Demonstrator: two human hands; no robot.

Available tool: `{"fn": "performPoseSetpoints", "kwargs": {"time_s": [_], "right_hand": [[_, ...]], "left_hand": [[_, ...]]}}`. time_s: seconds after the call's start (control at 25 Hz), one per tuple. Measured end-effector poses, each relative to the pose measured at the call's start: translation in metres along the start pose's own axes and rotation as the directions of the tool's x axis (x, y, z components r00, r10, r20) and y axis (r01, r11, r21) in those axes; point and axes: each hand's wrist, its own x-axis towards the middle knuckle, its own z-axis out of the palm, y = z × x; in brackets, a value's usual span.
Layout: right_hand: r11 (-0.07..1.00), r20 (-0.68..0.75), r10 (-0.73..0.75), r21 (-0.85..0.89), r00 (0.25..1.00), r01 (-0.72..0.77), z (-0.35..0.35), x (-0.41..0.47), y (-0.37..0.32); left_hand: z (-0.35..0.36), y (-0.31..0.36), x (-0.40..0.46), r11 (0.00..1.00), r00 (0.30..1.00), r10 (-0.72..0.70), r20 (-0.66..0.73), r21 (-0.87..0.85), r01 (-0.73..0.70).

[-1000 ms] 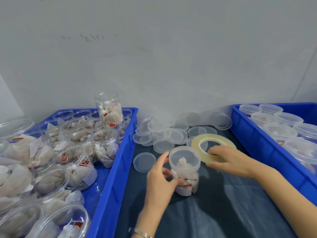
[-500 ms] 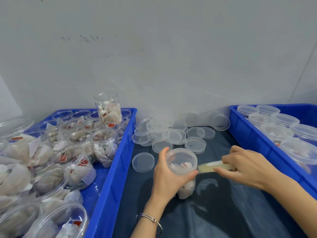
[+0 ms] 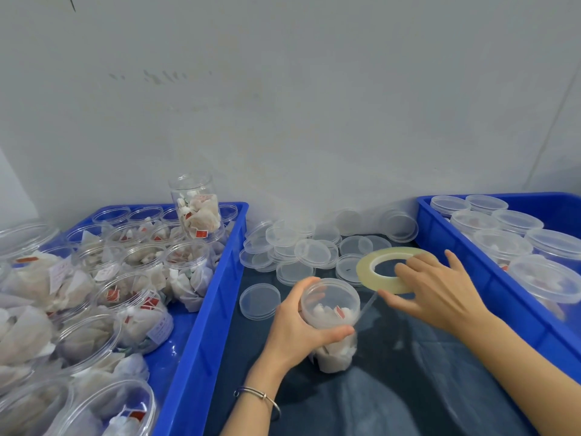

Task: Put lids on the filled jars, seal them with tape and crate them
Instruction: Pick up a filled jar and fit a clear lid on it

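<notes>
Gripping lidded jar (image 3: 330,313) of sachets (image 3: 333,355), tape roll (image 3: 388,269)

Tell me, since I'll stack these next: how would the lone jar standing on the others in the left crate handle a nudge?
The jar is tall, perched on other jars' rims, so probably tippy. Its paper sachets suggest it's light.

A small packing workshop: blue crates (image 3: 201,309) of open, filled jars (image 3: 185,262) and lidded jars (image 3: 547,278) flank a dark-covered table (image 3: 393,388) strewn with loose lids (image 3: 311,251), against a bare scuffed wall (image 3: 283,105).
</notes>
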Motion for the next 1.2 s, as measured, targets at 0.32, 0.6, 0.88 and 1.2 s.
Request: {"fn": "performPoseSetpoints", "kwargs": {"time_s": [0.32, 0.6, 0.88, 1.2], "right_hand": [[0.957, 0.449, -0.109, 0.29, 0.887, -0.029, 0.024, 0.019, -0.022], [0.831, 0.51, -0.241, 0.548, 0.826, -0.096, 0.016, 0.006, -0.013], [0.991, 0.474, -0.09, 0.132, 0.876, 0.03, -0.004, 0.012, 0.007], [0.989, 0.402, -0.077, 0.143, 0.912, 0.02, -0.003, 0.016, -0.01]], "left_hand": [[-0.02, 0.008, 0.01, 0.994, 0.973, 0.05, 0.223, 0.082, -0.07], [-0.05, 0.035, 0.015, 0.919, 0.88, -0.157, 0.449, 0.393, -0.036], [-0.028, 0.083, 0.043, 0.713, 0.787, -0.276, 0.551, 0.667, -0.217], [0.01, 0.081, 0.025, 0.39, 0.873, -0.351, 0.339, 0.9, -0.193]]}}
